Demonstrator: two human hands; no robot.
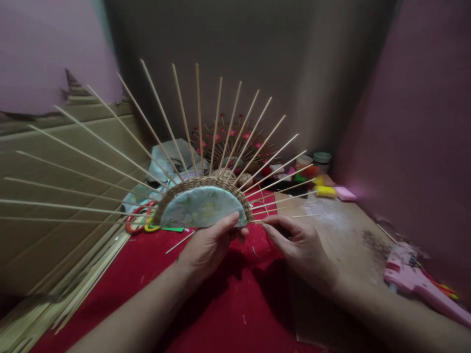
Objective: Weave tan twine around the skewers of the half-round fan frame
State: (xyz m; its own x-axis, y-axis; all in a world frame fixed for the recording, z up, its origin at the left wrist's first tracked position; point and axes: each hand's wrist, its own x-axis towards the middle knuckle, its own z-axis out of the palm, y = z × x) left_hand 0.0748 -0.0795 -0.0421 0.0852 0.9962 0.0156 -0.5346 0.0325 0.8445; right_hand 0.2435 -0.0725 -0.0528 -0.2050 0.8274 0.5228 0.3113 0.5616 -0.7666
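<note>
A half-round, fan-shaped piece [202,206] has a pale blue flowered cloth face, a braided brown cord [200,183] round its curved edge, and long thin wooden sticks [162,110] spreading outward. My left hand [215,242] grips it near the lower right corner, thumb on the cloth and fingers behind. At the right end of the braid, my right hand [294,240] pinches a thin tan strand [257,221]. Whether that strand is cord or a stick end, I cannot tell. Under the piece lies a red cloth [235,299].
Orange-handled scissors [138,223] lie at the left beside flat wooden strips [84,284]. A pink glue gun [412,274] rests at the right. Behind stand a flower-decorated fan piece [231,135], small tubs [322,158] and yellow [326,191] and pink packets. Cardboard [69,196] walls the left.
</note>
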